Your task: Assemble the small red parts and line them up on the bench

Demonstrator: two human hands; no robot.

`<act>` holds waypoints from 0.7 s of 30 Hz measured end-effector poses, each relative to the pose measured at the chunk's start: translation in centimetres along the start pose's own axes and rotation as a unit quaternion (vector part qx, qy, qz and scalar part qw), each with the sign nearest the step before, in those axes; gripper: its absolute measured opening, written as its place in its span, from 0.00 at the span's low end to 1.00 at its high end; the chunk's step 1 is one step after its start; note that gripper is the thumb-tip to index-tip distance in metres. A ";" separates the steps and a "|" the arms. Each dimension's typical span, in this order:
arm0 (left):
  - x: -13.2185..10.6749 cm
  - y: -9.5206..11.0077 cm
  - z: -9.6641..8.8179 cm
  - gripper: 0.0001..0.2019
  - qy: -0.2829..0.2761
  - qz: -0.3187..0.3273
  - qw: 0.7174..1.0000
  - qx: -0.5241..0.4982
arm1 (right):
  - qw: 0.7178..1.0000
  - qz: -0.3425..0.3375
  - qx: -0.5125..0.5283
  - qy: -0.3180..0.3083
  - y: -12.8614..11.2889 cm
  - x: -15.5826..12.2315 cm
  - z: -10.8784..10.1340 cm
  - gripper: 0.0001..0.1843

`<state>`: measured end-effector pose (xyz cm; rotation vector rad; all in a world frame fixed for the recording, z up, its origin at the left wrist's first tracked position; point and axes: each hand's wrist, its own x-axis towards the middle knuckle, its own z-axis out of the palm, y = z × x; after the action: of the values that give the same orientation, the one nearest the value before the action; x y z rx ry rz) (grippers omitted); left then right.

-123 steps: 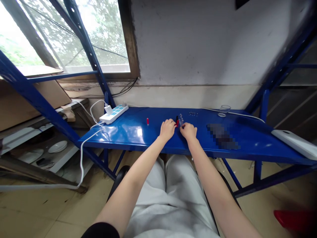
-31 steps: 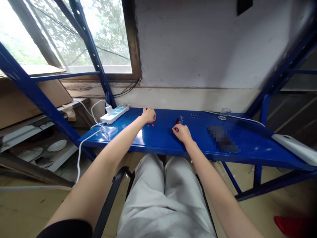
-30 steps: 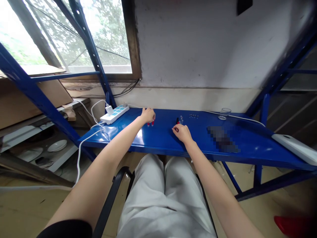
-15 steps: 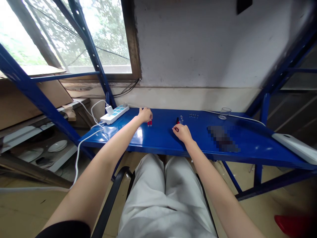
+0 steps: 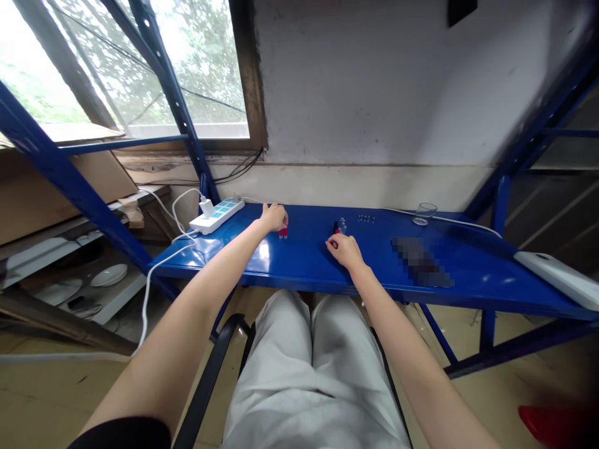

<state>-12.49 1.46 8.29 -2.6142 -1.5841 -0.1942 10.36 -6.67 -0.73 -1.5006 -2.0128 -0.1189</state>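
Just under the left hand, 2 red pieces sit side by side; its grip I cannot tell.

The worktop has a glossy, smooth finish like painted metal, throwing back window light; the rack post looks like painted metal too. The power strip is smooth plastic, and the red pieces also look plastic. The tumbler is clear and smooth. The box is matt cardboard, the window frame rough, worn wood, the trousers creased matt cloth.
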 end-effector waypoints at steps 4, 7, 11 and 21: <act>-0.2 0.3 -0.1 0.04 -0.001 -0.003 1.000 0.006 | 1.000 0.000 0.002 0.001 0.0 0.0 0.0 0.11; -0.2 0.4 -0.1 0.04 -0.001 -0.004 1.000 0.013 | 1.000 -0.001 0.002 0.003 0.1 0.0 0.1 0.11; -0.2 0.5 -0.2 0.05 -0.007 -0.005 1.000 0.022 | 1.000 0.000 0.003 0.001 0.2 0.0 0.2 0.11; -0.3 0.6 -0.2 0.06 -0.019 -0.009 0.999 0.024 | 1.000 -0.004 0.006 0.006 -0.1 -0.1 -0.1 0.12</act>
<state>-12.11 0.94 8.48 -2.5831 -1.6028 -0.1061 10.36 -6.85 -0.64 -1.4799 -2.0076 -0.1179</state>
